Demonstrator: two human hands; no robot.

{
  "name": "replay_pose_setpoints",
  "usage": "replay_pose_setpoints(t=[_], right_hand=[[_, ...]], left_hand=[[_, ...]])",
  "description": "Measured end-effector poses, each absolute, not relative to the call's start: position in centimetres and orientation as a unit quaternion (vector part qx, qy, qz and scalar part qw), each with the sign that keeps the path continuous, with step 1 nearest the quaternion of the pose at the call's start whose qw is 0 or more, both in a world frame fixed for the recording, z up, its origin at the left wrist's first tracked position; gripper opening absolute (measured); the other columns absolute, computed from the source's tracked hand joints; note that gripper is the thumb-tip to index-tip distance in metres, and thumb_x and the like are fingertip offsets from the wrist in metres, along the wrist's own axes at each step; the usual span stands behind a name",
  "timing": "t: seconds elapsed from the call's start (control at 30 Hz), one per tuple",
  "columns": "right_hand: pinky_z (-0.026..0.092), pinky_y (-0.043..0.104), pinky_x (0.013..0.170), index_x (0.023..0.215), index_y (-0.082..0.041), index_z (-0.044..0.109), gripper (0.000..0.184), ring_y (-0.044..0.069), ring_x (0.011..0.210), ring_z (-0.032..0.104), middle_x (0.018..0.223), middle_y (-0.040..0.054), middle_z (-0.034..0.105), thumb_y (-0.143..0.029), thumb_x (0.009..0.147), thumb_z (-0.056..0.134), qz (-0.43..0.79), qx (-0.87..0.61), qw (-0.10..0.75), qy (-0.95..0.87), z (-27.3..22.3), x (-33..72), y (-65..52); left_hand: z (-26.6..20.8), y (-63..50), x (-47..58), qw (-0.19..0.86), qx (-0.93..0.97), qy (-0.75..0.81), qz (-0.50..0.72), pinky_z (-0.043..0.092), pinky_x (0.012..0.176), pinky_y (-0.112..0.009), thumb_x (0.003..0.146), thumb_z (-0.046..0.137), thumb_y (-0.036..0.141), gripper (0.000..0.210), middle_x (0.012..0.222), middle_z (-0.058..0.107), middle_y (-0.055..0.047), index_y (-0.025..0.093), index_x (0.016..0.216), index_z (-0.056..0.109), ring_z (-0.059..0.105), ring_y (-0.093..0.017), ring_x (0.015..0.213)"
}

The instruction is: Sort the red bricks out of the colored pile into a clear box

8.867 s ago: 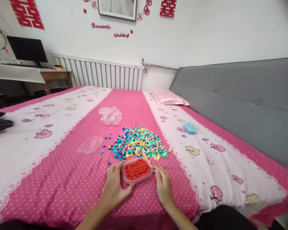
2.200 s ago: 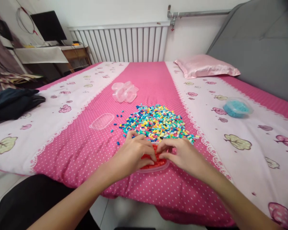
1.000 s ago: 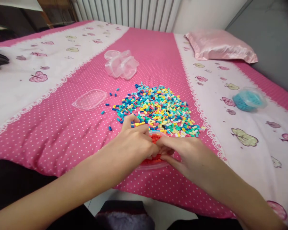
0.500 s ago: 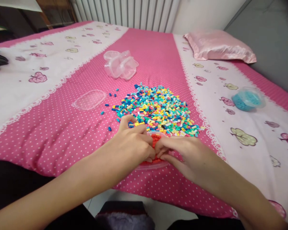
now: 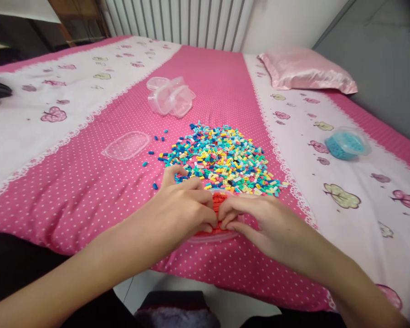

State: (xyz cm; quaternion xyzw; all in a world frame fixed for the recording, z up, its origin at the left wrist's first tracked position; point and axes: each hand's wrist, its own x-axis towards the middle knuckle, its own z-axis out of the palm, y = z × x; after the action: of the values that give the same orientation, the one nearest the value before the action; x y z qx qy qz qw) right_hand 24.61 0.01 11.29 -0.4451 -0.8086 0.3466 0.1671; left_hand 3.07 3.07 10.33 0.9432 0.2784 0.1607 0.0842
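Note:
A clear plastic container (image 5: 213, 238) of small red toy bricks (image 5: 219, 200) sits near the bed's front edge, partly covered by both hands. My left hand (image 5: 187, 207) reaches over its left side, with the fingers curled and the thumb and index tips down at the red bricks. From the right, my right hand (image 5: 248, 212) meets it there, thumb and fingers pinched together. Whatever either pinch holds is hidden by the fingers. Just beyond the hands spreads a heap of small mixed-colour bricks (image 5: 222, 155), blue, yellow, green, white and pink.
A clear lid (image 5: 127, 146) lies left of the heap. Several empty clear containers (image 5: 171, 98) are stacked behind it. At the right stands a container of light-blue bricks (image 5: 346, 145). A pink pillow (image 5: 307, 70) rests at the back right. A few loose blue bricks (image 5: 155, 186) lie leftward.
My left hand has shifted slightly left, away from the right hand, baring more red bricks between them. The right hand stays pinched at nearly the same place. The view has tilted a little.

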Motion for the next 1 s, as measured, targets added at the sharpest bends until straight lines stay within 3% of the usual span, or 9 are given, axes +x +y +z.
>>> replay_pose_setpoints(t=[0.37, 0.73, 0.87, 1.0], right_hand=[[0.047, 0.025, 0.081, 0.095, -0.025, 0.066, 0.023, 0.013, 0.09, 0.068, 0.097, -0.0043, 0.074, -0.004, 0.091, 0.058, 0.329, -0.462, 0.18, -0.804, 11.0, 24.7, 0.0], [0.049, 0.021, 0.082, 0.097, -0.025, 0.068, 0.027, 0.009, 0.09, 0.07, 0.097, -0.0054, 0.074, 0.0, 0.089, 0.059, 0.388, -0.439, 0.193, -0.787, 11.1, 24.5, -0.1], [0.051, 0.023, 0.083, 0.095, -0.024, 0.068, 0.023, 0.012, 0.089, 0.071, 0.094, -0.0039, 0.075, -0.004, 0.09, 0.059, 0.388, -0.449, 0.229, -0.771, 11.1, 24.6, -0.1], [0.053, 0.028, 0.084, 0.096, -0.023, 0.068, 0.015, 0.015, 0.089, 0.071, 0.096, -0.0001, 0.075, -0.012, 0.092, 0.059, 0.353, -0.476, 0.285, -0.753, 10.9, 25.1, 0.5]], left_hand=[[10.8, 3.5, -0.2, 0.118, 0.929, 0.313, 0.16, 0.021, 0.098, -0.039, 0.096, 0.063, 0.025, 0.013, 0.091, 0.072, 0.005, 0.028, 0.088, 0.073, 0.058, -0.016, 0.089], [10.7, 3.3, -0.3, 0.141, 0.924, 0.31, 0.172, 0.02, 0.098, -0.038, 0.096, 0.062, 0.02, 0.014, 0.095, 0.072, 0.005, 0.027, 0.09, 0.072, 0.06, -0.016, 0.091], [10.7, 3.5, -0.3, 0.149, 0.918, 0.326, 0.171, 0.024, 0.099, -0.039, 0.098, 0.057, 0.017, 0.022, 0.102, 0.073, 0.004, 0.029, 0.114, 0.067, 0.061, -0.016, 0.094], [10.8, 3.3, -0.4, 0.185, 0.893, 0.358, 0.2, 0.037, 0.094, -0.037, 0.105, 0.043, 0.022, 0.04, 0.11, 0.07, -0.002, 0.027, 0.145, 0.043, 0.06, -0.018, 0.098]])
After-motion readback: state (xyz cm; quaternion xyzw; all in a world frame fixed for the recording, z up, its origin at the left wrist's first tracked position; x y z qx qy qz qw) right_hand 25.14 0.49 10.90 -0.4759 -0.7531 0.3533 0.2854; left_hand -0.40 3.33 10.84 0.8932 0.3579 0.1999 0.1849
